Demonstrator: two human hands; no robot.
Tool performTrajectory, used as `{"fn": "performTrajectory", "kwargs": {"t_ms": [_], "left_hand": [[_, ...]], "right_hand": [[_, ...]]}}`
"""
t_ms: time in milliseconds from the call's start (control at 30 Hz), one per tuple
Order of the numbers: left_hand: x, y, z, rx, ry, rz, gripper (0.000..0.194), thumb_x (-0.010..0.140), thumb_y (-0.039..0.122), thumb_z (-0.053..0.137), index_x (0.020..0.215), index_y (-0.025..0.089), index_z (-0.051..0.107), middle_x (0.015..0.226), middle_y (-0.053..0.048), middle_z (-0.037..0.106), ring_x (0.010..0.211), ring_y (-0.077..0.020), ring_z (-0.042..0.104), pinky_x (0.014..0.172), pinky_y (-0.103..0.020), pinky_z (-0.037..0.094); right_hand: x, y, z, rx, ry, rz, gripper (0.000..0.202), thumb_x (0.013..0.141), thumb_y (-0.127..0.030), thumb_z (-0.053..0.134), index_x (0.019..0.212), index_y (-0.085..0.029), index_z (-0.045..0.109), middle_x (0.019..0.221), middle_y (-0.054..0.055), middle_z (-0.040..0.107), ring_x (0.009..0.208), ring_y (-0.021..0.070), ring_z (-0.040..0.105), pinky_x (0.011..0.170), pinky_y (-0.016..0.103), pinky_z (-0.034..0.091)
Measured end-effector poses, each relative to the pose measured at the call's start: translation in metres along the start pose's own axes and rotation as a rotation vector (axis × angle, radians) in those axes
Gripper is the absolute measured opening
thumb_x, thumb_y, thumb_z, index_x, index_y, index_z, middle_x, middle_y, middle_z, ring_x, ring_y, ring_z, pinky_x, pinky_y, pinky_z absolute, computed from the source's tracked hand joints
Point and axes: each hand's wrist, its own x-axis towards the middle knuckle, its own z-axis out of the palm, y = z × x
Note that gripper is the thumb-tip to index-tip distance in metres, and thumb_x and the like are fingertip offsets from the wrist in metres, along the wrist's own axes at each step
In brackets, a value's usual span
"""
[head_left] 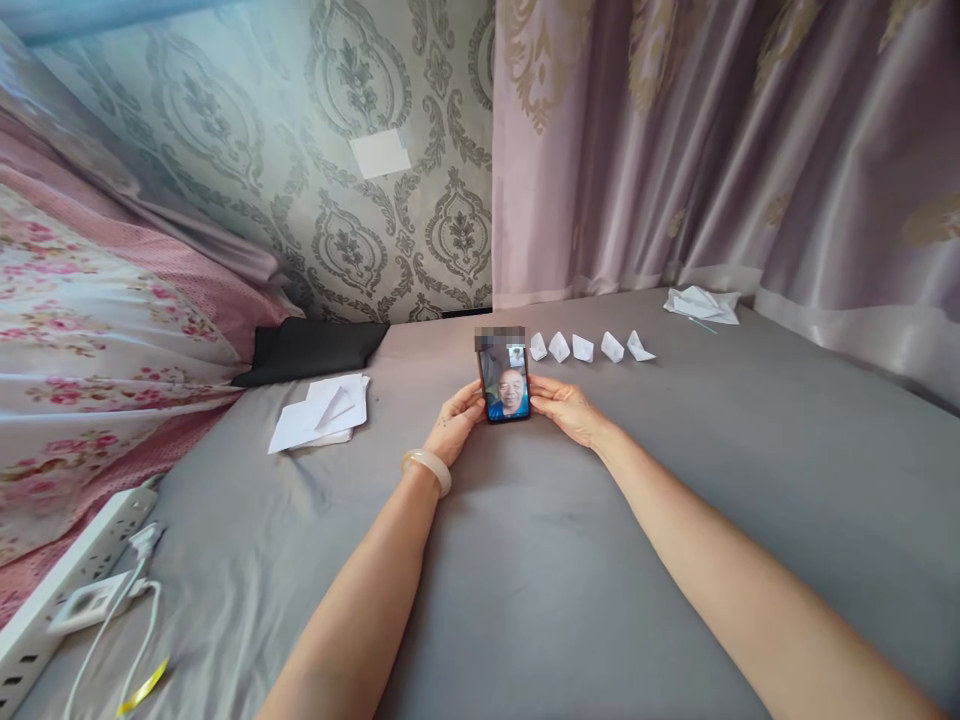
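A smartphone stands upright between my two hands, its lit screen showing a video call with a person on it. My left hand, with a pale bangle at the wrist, grips the phone's left edge. On the opposite edge, my right hand holds it with thumb and fingers. Just beyond my right hand, several small folded white paper pieces are set in a row. A stack of white paper sheets, with a folded piece on top, lies to the left of my left hand.
Grey cloth covers the surface. A white power strip with plugged-in cables and a yellow strip occupy the near left. Black fabric lies at the far left. Crumpled white paper sits far right, below the curtain.
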Motion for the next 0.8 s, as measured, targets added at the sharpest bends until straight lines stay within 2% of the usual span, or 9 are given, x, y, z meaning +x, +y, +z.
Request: {"fn": "performTrajectory", "kwargs": {"t_ms": [467,800], "left_hand": [[-0.0014,0.0004,-0.001,0.014,-0.013,0.005,0.06,0.074,0.035,0.078,0.128,0.019,0.06,0.123,-0.012,0.067,0.111,-0.0268,0.063,0.102,-0.043,0.043],[-0.0022,0.0008,-0.0013,0.041,-0.055,0.034,0.059,0.078,0.035,0.074,0.132,0.019,0.057,0.122,-0.011,0.067,0.111,-0.0258,0.062,0.103,-0.043,0.042]], "right_hand": [[0.002,0.0032,-0.0011,-0.016,-0.03,-0.019,0.051,0.066,-0.032,0.083,0.115,-0.027,0.071,0.118,0.004,0.072,0.114,0.0256,0.063,0.109,0.047,0.039],[0.0017,0.0031,-0.0011,-0.001,-0.048,-0.024,0.048,0.067,-0.031,0.082,0.114,-0.029,0.071,0.115,0.003,0.073,0.113,0.0253,0.064,0.107,0.047,0.04]]}}
